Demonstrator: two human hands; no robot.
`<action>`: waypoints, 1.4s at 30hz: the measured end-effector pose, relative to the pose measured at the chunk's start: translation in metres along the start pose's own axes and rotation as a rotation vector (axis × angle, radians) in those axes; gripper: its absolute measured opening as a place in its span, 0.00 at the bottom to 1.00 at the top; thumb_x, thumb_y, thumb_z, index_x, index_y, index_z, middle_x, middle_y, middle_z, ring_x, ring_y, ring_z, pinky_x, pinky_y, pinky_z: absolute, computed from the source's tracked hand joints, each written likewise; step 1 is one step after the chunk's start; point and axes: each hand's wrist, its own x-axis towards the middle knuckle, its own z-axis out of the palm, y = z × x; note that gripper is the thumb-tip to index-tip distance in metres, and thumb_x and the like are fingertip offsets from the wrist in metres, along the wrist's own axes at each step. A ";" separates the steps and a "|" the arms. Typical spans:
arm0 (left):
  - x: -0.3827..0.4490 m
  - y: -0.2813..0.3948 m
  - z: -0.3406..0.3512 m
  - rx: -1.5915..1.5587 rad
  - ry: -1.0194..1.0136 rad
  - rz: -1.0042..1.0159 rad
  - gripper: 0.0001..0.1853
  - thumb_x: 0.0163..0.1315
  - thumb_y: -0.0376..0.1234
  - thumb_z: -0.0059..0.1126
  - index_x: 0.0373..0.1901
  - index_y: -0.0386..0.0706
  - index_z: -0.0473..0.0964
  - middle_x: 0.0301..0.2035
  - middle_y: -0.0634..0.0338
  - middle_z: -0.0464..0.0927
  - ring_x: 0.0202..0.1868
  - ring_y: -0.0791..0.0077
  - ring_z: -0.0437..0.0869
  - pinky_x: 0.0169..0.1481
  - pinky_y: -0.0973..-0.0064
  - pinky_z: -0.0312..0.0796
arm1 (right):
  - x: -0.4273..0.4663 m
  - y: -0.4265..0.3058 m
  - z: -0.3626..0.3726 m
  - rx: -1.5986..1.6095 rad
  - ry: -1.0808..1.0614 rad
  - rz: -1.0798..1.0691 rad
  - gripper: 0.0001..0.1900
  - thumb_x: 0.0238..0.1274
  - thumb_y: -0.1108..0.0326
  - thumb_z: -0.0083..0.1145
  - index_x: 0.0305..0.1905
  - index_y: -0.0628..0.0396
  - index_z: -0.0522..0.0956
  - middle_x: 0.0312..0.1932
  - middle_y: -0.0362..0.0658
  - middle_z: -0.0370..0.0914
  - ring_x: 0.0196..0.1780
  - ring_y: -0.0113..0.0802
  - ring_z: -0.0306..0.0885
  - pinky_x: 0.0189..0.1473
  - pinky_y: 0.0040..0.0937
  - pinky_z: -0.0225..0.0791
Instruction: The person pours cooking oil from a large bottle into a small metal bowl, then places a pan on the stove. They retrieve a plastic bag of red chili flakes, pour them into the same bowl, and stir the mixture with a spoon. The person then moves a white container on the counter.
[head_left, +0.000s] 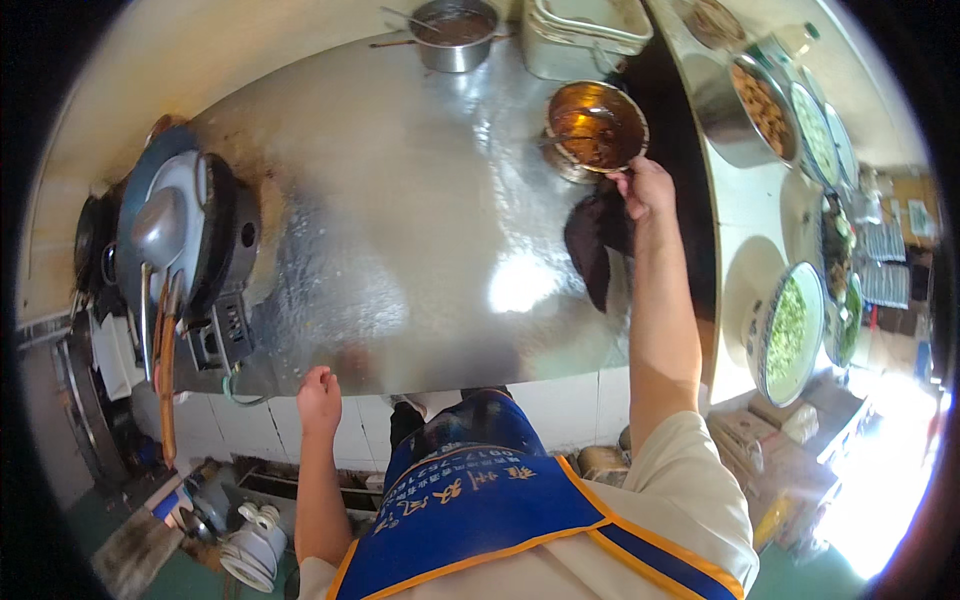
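Note:
My right hand (649, 187) reaches over the steel counter and grips the near rim of a metal pot (564, 166). Dark amber, oily liquid (600, 146) shines inside it, with a utensil handle (568, 139) lying across. Just below the pot, a dark shadow falls on the steel. My left hand (320, 397) hovers at the counter's front edge, fingers curled in, with nothing visible in it. Between my hands stretches the stainless steel countertop (405, 210).
To the left stands a burner with a wok (161, 172), a ladle (160, 225) and wooden handles jutting forward. A steel pot (456, 56) and a plastic tub (562, 56) sit at the back. The right shelf (731, 217) carries a bowl of chopped greens (787, 330) and a basin (750, 112).

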 end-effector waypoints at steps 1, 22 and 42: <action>-0.004 0.006 0.003 0.007 -0.025 0.005 0.12 0.65 0.33 0.59 0.46 0.37 0.78 0.39 0.48 0.83 0.42 0.52 0.85 0.48 0.60 0.76 | -0.009 0.000 -0.002 0.001 0.012 0.010 0.07 0.69 0.73 0.47 0.40 0.66 0.74 0.27 0.52 0.82 0.20 0.32 0.79 0.17 0.23 0.71; -0.019 0.065 0.033 0.059 -0.248 0.322 0.12 0.63 0.32 0.59 0.46 0.37 0.77 0.40 0.49 0.82 0.44 0.52 0.83 0.50 0.59 0.75 | -0.126 0.021 -0.022 -0.191 -0.003 0.137 0.03 0.71 0.72 0.48 0.38 0.57 0.71 0.31 0.45 0.78 0.27 0.31 0.83 0.28 0.25 0.81; -0.090 -0.055 0.058 0.100 -0.444 0.091 0.12 0.62 0.35 0.59 0.43 0.37 0.77 0.41 0.43 0.81 0.47 0.44 0.81 0.52 0.52 0.74 | -0.341 0.149 0.076 -0.754 -0.863 0.281 0.16 0.58 0.72 0.67 0.48 0.60 0.73 0.29 0.43 0.79 0.34 0.29 0.79 0.38 0.28 0.73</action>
